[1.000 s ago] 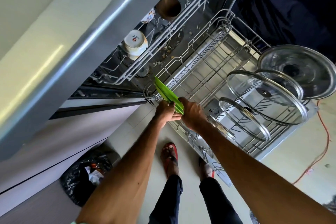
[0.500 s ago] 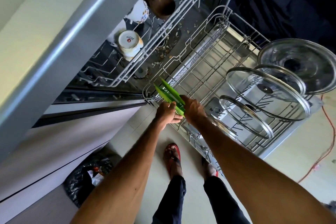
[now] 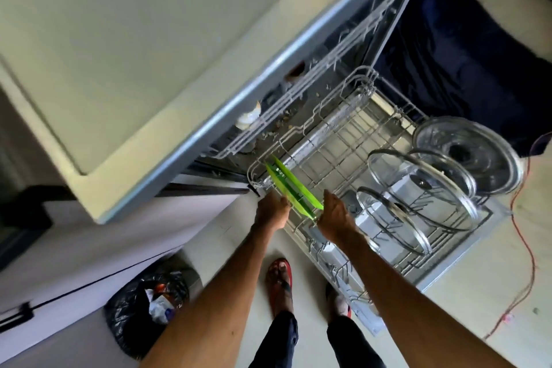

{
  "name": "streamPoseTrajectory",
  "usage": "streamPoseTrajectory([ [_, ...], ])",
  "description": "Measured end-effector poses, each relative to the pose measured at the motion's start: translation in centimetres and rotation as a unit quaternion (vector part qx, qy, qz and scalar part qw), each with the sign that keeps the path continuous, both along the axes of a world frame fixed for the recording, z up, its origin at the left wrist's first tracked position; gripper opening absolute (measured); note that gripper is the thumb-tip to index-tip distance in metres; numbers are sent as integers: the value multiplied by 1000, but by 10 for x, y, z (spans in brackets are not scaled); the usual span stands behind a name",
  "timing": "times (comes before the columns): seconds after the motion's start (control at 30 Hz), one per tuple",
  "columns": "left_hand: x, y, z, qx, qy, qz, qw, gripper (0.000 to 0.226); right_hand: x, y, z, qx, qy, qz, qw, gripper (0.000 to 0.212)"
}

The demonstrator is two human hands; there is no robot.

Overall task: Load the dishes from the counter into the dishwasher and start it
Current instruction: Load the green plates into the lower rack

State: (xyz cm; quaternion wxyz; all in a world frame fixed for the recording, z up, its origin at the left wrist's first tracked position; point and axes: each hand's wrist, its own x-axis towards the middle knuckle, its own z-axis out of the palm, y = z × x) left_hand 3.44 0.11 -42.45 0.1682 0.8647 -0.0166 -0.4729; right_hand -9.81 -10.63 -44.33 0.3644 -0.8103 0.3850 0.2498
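Nearby, glass lids (image 3: 397,218) upright in rack (image 3: 363,87); rubbish bag (image 3: 128,320) on floor.

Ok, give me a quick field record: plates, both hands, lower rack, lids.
green plates: two, on edge in the lower rack, between the hands
left hand: open, beside the plates
right hand: open, on the other side
lower rack: pulled out
glass lids: several, standing at the rack's right
steel lid: behind them
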Motion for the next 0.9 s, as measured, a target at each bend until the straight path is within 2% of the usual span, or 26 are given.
streamPoseTrajectory([
  [0.07, 1, 6, 38, 15, -15, -60, 998, 43, 6, 0, 39, -2, -10, 15, 1000, 74],
  [0.17, -1, 14, 102, 20, -12, -80, 997, 47, 18, -3, 108, -27, -36, 20, 999, 80],
  [0.23, -3, 17, 161, 10, -18, -62, 998, 44, 27, -9, 170, -50, -72, 21, 996, 70],
  [0.33, -13, 21, 246, -17, -18, -35, 999, 41, 36, -11, 266, -61, -79, 81, 992, 47],
  [0.43, -17, 33, 333, -48, -45, -37, 997, 42, 46, -2, 351, -33, -116, 126, 985, 41],
  [0.6, -19, 66, 472, -144, -121, -93, 978, 39, 73, 35, 483, -61, -201, 222, 952, 28],
  [0.67, -16, 90, 502, -166, -163, -122, 965, 33, 84, 59, 524, -61, -254, 231, 937, 26],
  [0.73, -9, 118, 530, -150, -197, -104, 963, 25, 97, 87, 557, -54, -304, 251, 917, 28],
  [0.9, 25, 203, 557, -171, -277, -64, 943, 16, 135, 155, 590, -44, -363, 324, 872, 14],
])
